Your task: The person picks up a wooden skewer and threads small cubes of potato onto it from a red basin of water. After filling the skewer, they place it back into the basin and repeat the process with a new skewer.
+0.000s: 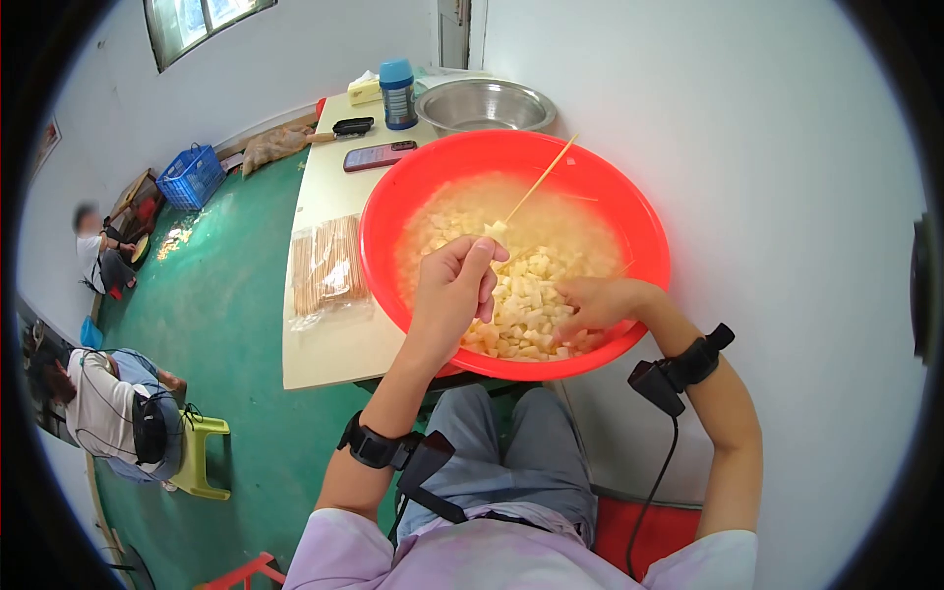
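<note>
A big red basin (649, 221) in front of me holds cloudy water and a heap of pale yellow cut pieces (531, 295), possibly potato. Over it, my left hand (457, 285) is closed in a pinch at the lower end of a thin wooden skewer (543, 179), which slants up to the right. One pale piece (497, 229) sits on the skewer just above the fingertips. My right hand (598, 303) reaches into the basin at the right side of the heap, its fingers bent down among the pieces and partly hidden.
Left of the basin, a clear bag of wooden skewers (329, 264) lies on the table (329, 364). Behind are a phone (379, 155), a blue-lidded bottle (397, 96) and a steel bowl (487, 103). A wall stands close on the right. Two people sit at far left.
</note>
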### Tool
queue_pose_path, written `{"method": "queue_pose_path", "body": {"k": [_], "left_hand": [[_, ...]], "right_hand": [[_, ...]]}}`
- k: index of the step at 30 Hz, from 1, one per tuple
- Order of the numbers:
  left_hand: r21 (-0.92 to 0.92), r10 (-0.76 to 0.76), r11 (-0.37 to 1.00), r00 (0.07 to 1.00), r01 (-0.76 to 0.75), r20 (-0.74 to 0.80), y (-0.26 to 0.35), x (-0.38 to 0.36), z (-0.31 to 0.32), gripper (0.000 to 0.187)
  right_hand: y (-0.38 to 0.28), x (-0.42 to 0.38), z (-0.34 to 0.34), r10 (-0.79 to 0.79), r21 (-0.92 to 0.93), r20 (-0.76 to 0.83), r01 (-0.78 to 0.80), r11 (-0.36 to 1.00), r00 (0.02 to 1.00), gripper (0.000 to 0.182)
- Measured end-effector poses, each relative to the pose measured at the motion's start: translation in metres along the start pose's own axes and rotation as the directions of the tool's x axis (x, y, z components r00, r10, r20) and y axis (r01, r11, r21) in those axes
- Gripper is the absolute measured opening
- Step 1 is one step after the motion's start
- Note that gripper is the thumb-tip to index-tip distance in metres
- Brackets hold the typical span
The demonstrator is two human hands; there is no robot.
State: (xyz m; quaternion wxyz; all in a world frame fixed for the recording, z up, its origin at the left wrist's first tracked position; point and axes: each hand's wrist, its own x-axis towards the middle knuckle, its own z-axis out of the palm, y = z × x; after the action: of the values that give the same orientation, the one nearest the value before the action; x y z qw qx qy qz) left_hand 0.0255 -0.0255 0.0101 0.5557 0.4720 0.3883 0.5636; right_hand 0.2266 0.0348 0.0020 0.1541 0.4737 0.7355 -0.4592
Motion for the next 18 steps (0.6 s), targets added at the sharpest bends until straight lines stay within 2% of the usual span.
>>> {"method": "queue_pose_path", "body": {"k": [2,5,11,18], "left_hand": [[-0.006,0.001,1.0,1.0,-0.001,-0.005,0.0,0.0,0.0,0.024],[-0.007,0.006,1.0,1.0,-0.006,-0.014,-0.001,0.0,-0.001,0.025],[-0.017,0.024,1.0,0.999,-0.024,-0.026,-0.001,0.0,-0.003,0.025],[-0.012,0.034,0.999,0.998,-0.035,-0.045,-0.002,0.0,-0.004,0.025]], "right_hand": [[-0.011,-0.008,-0.002,-0.016,0.107,0.0,0.016,0.994,1.0,0.04],[-0.024,-0.015,0.001,-0.23,0.273,-0.155,0.265,0.925,0.961,0.037],[-0.044,-0.013,-0.006,-0.281,0.413,-0.263,0.37,0.832,0.923,0.042],[-0.043,-0.012,-0.001,-0.316,0.279,-0.422,0.453,0.847,0.85,0.03]]}}
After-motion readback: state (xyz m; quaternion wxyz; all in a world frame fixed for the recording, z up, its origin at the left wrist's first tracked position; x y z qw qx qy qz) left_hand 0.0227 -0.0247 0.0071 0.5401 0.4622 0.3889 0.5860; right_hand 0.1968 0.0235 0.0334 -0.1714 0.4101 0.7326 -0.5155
